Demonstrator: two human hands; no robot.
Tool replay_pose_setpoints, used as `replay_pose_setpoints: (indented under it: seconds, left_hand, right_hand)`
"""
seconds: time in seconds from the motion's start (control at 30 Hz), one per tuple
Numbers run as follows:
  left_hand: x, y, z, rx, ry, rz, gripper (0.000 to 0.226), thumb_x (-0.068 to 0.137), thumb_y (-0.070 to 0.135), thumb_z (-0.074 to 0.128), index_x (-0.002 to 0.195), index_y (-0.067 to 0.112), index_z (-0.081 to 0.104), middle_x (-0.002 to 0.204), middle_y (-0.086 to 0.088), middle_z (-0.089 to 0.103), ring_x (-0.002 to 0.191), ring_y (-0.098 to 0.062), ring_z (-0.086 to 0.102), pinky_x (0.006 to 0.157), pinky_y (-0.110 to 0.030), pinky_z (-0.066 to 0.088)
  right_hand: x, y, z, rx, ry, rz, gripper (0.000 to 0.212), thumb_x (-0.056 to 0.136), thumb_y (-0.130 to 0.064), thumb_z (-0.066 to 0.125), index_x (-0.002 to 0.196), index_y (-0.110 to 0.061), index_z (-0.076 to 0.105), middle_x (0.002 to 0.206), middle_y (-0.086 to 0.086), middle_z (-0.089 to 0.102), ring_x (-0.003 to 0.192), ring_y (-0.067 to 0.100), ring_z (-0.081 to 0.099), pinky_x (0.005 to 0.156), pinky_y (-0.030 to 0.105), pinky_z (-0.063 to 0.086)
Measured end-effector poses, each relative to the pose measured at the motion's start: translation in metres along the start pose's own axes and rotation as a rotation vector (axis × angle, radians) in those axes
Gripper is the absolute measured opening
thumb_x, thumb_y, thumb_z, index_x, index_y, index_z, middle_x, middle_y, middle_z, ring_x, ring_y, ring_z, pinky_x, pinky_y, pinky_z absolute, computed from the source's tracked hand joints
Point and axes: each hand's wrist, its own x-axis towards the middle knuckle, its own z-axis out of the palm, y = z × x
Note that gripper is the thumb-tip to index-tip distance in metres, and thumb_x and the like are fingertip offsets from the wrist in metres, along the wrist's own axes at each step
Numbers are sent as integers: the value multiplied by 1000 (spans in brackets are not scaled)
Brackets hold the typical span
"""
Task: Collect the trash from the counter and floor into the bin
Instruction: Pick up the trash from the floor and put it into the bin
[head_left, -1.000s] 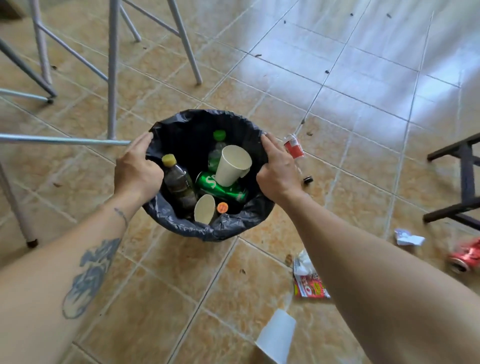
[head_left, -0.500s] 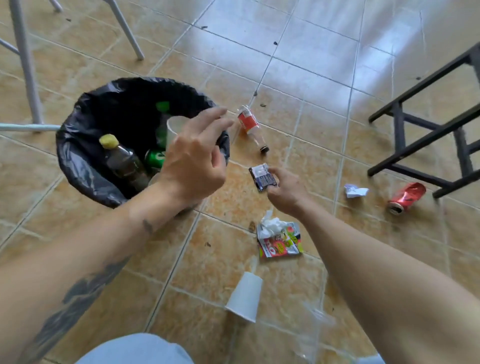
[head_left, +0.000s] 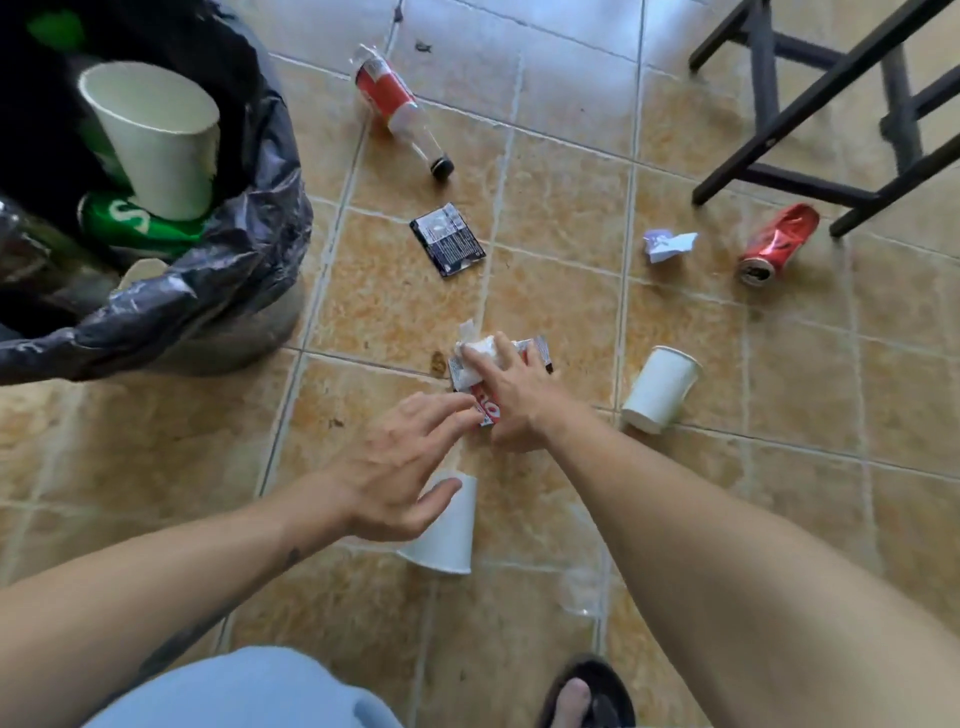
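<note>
Since the right hand (head_left: 511, 392) is already laid over the red snack wrapper (head_left: 488, 408) and the wad of white tissue (head_left: 480, 351) on the floor (head_left: 561, 208), its fingers (head_left: 480, 361) spread and pressing the tissue rather than curled round anything, the sensible way to do this step is probably to rake both pieces together under the palm and close on them as one bundle, so the loose tissue does not drop away on the lift. The left hand (head_left: 400, 467) hovers just beside, fingers relaxed and apart, their tips at the wrapper's near edge and holding nothing; it could pin or scoop that edge, or take the white cup (head_left: 447, 530) lying on its side directly beneath it. The bin (head_left: 171, 306), lined with a black bag, stands near on the left with a paper cup (head_left: 156, 135) and a green can (head_left: 135, 221) already inside, so the carry is short. Left on the floor are a black sachet (head_left: 448, 239) between wrapper and bin, a red-labelled bottle (head_left: 400, 109) beyond it, a second white cup (head_left: 661, 387) just right of the right wrist, a crumpled paper scrap (head_left: 667, 245) and a crushed red can (head_left: 777, 241) near the dark stool legs (head_left: 810, 104). Those legs may hamper the reach for the can; the sandalled foot (head_left: 584, 693) is well clear.
</note>
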Motion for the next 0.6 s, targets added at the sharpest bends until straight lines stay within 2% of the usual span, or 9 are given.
replay_pose_setpoints:
  seconds: [0.1, 0.2, 0.33, 0.4, 0.47, 0.53, 0.6]
  left_hand:
    - [-11, -8, 12, 41, -183, 62, 76, 85, 54, 56, 146, 12, 39, 153, -15, 37, 140, -32, 37, 115, -49, 30]
    - [-14, -9, 18, 77, -326, 112, 93, 79, 68, 54, 154, 20, 25, 161, -17, 19, 148, -33, 20, 119, -52, 17]
    - [-8, -6, 19, 236, -433, 176, 100, 73, 60, 57, 156, 27, 13, 163, -20, 6, 149, -38, 6, 121, -55, 8]
    - [-4, -1, 17, 257, -456, 183, 94, 73, 53, 55, 155, 25, 17, 162, -22, 8, 147, -39, 13, 120, -53, 15]
    - [-1, 1, 14, 252, -446, 173, 88, 70, 47, 53, 150, 21, 27, 159, -23, 17, 138, -40, 27, 114, -48, 29]
    - [4, -4, 6, 213, -391, 115, 85, 66, 44, 51, 146, 20, 35, 154, -23, 27, 132, -39, 35, 108, -44, 37]
    - [8, -19, -5, 159, -284, 30, 84, 66, 44, 50, 145, 20, 39, 152, -20, 32, 132, -37, 36, 106, -42, 39]
  right_hand:
    - [0, -2, 9, -67, 83, 8, 107, 72, -54, 74, 150, -44, 3, 163, 8, 1, 144, 47, 11, 103, 62, 38]
    - [0, -5, 14, -106, 142, 2, 103, 69, -48, 76, 148, -40, 11, 157, 9, 12, 134, 43, 25, 92, 54, 48]
    - [0, -5, 3, -125, 206, 30, 78, 76, -35, 67, 145, -31, 31, 142, 7, 35, 121, 39, 41, 78, 44, 52]
    - [1, -6, 2, -146, 237, 51, 62, 78, -30, 66, 135, -23, 41, 134, 7, 41, 116, 37, 46, 69, 39, 45]
    - [2, -7, 1, -123, 252, 73, 46, 81, -25, 60, 124, -18, 47, 127, 6, 45, 113, 35, 49, 65, 37, 40]
    - [5, -6, -4, -63, 295, 93, 33, 85, -23, 55, 117, -16, 52, 121, 6, 52, 112, 33, 51, 65, 36, 37]
    - [9, -6, -14, 18, 381, 87, 28, 84, -22, 54, 111, -15, 55, 116, 6, 57, 109, 33, 53, 66, 35, 35]
